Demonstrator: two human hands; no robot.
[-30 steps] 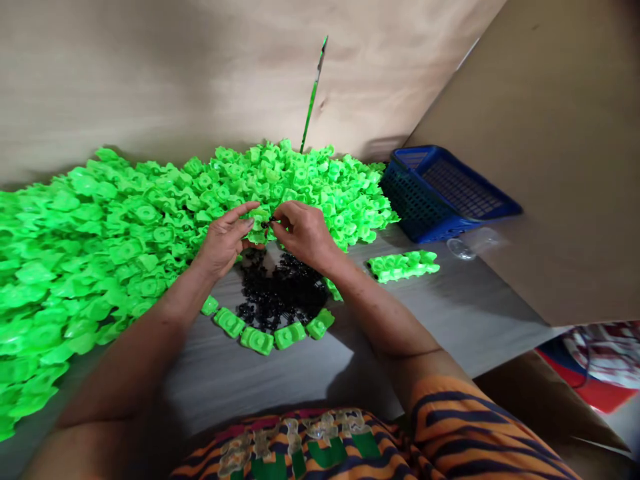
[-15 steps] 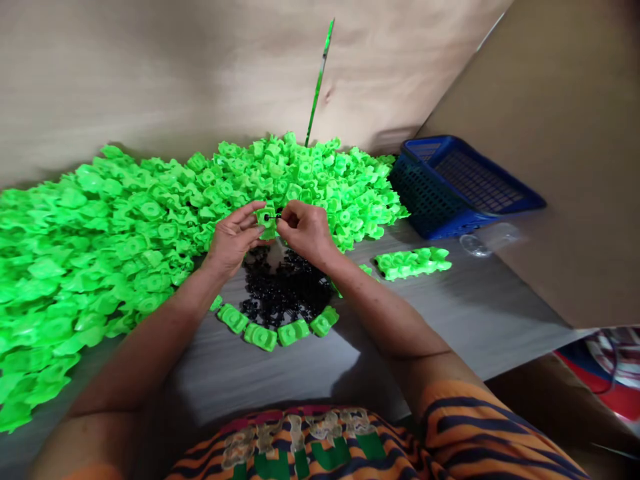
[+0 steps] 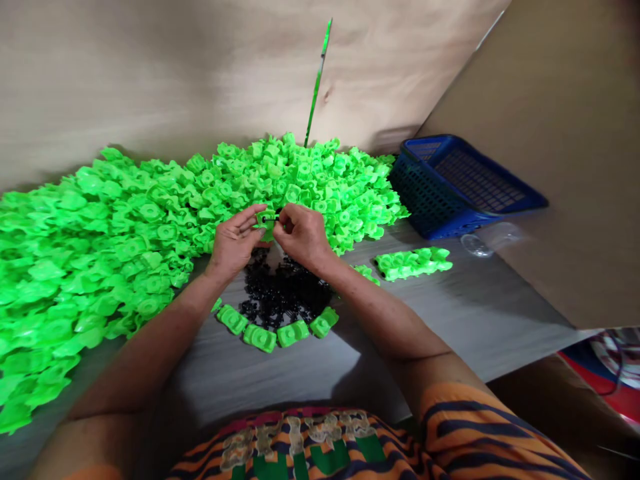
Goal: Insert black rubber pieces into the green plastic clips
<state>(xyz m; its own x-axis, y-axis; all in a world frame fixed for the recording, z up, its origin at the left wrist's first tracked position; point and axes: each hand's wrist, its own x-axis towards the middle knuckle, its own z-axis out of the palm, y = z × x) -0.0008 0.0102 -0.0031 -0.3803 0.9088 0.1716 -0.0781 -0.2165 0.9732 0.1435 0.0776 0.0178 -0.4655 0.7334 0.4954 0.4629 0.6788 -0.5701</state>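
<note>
My left hand [image 3: 232, 245] is closed on a green plastic toy car body [image 3: 269, 233], its hollow side facing me. My right hand [image 3: 305, 233] pinches one end of a thin black wheel axle [image 3: 271, 219], whose other end lies across the hollow of the car body. Just below my hands is a pile of black wheel axles [image 3: 285, 290]. Several green car bodies [image 3: 260, 337] are lined up in a curve along the near side of that pile. Behind my hands rises a large heap of green car bodies [image 3: 150, 213].
On the right, a block of green car bodies [image 3: 414, 263] stands in close rows on the grey table [image 3: 470, 300]. Behind it a blue plastic basket [image 3: 430, 200] leans by the side panel, with a clear plastic piece [image 3: 476, 245] near it. A wooden panel [image 3: 200, 73] closes the back.
Both hands stay almost in place. The car body has tilted slightly between them, and my right hand has shifted a little to the left with the axle.
</note>
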